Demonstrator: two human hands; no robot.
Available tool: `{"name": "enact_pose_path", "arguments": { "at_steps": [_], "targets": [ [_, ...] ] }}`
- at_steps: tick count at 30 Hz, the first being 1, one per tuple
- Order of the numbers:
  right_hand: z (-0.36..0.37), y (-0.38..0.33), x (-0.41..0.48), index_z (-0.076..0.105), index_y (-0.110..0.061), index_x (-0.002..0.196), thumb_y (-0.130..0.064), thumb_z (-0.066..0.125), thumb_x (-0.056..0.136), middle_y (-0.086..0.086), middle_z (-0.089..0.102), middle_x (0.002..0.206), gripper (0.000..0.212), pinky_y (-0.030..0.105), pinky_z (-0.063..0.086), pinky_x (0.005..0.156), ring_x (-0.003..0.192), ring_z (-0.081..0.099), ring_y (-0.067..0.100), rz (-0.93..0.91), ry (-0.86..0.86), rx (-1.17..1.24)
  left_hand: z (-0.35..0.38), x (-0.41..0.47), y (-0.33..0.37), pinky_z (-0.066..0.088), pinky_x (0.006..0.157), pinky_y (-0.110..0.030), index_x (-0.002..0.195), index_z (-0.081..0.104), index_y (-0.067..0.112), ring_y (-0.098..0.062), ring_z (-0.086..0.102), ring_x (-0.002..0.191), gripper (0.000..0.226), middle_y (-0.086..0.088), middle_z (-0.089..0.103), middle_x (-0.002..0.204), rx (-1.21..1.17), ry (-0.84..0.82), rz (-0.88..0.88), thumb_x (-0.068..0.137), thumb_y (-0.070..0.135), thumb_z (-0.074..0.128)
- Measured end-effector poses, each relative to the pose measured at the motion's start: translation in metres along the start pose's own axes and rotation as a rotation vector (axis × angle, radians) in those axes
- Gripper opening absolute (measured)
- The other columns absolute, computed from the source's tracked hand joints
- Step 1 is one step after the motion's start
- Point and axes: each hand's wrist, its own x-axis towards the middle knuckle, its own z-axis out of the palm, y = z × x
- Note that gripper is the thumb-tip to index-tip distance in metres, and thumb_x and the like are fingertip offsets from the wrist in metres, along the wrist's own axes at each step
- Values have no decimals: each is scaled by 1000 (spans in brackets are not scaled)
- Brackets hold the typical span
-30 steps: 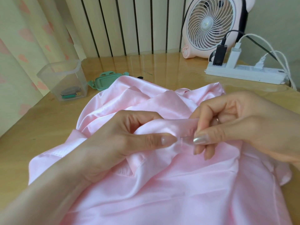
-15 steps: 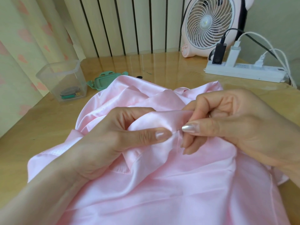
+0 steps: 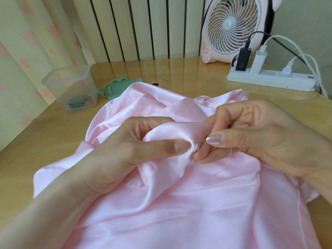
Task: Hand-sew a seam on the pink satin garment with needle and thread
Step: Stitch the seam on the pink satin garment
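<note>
Pink satin garment, smooth glossy cloth with soft sheen, wooden table, varnished and glossy, storage box of cloudy clear plastic, green lid in matt plastic, power strip in smooth white plastic, curtain of matt cloth

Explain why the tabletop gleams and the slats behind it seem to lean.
Head view: soft, even light, faint shadows; the glossy table mirrors the slatted panel as pale streaks; the wide-angle lens splays those slats and tilts the fan; the satin garment shows gentle sheen; focus reasonably sharp.
</note>
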Motion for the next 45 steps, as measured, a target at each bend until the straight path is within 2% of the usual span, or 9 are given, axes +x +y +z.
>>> {"name": "enact_pose_path", "arguments": {
  "at_steps": [5, 10, 15, 24, 31, 35, 37, 41, 45],
  "targets": [
    [2, 1, -1, 68, 2, 65, -2, 66, 62, 22, 70, 78, 6, 27, 57, 63, 71, 72, 30, 29, 97, -43, 3, -3, 8, 42, 51, -6, 74, 62, 11, 5, 57, 54, 14, 15, 61, 57, -22, -7, -18, 80, 2, 70],
    [5, 0, 2, 69, -3, 63, -3, 66, 64, 22, 70, 76, 3, 29, 57, 65, 73, 72, 30, 29, 85, -33, 2, -3, 7, 40, 48, -8, 74, 60, 1, 3, 52, 48, 12, 9, 57, 54, 11, 16, -60, 82, -8, 60],
    [5, -1, 1, 69, -4, 64, -2, 65, 65, 22, 70, 75, 4, 30, 58, 67, 74, 72, 30, 33, 62, -35, 2, -3, 9, 40, 49, -7, 77, 58, 2, 4, 54, 49, 17, 12, 58, 53, 5, -24, -53, 83, -13, 56],
    [4, 1, 2, 68, -1, 66, -3, 66, 66, 22, 70, 79, 2, 32, 58, 69, 75, 72, 30, 18, 44, -47, 0, -2, 7, 40, 47, -9, 81, 60, -5, 1, 52, 47, 8, 7, 57, 54, 28, -7, -89, 84, -11, 57],
    [7, 3, 2, 69, -2, 65, -4, 67, 64, 14, 70, 75, 3, 26, 56, 67, 70, 71, 26, -9, 82, -70, 6, -2, 14, 39, 48, -4, 73, 58, 8, 8, 54, 48, 24, 16, 58, 50, 8, -27, -51, 83, -13, 56],
    [9, 3, 3, 69, -3, 64, -3, 71, 62, 10, 69, 72, 3, 22, 55, 63, 67, 71, 23, -15, 90, -116, 6, -3, 14, 39, 47, -4, 70, 58, 8, 8, 53, 46, 20, 15, 57, 48, -4, -13, -56, 81, -9, 60],
    [8, 2, 3, 70, -7, 65, -1, 74, 62, 12, 70, 73, 8, 23, 55, 65, 69, 71, 23, -13, 82, -159, 5, -3, 13, 39, 47, -4, 72, 58, 7, 8, 53, 47, 20, 15, 57, 49, 25, -24, -43, 82, -11, 58],
    [6, 0, 2, 72, -14, 62, -11, 70, 62, 18, 70, 77, 4, 29, 57, 68, 70, 71, 26, 12, 80, -182, 2, -2, 9, 39, 47, -6, 77, 60, 0, 5, 52, 47, 12, 13, 56, 52, 70, -17, -40, 83, -10, 58],
    [4, -1, 3, 72, -13, 61, -11, 71, 61, 17, 71, 79, 2, 31, 58, 70, 71, 71, 26, 23, 69, -197, 2, -2, 8, 39, 48, -5, 76, 59, 5, 6, 52, 48, 16, 14, 56, 52, 101, -25, -20, 84, -9, 59]
  ]
}}
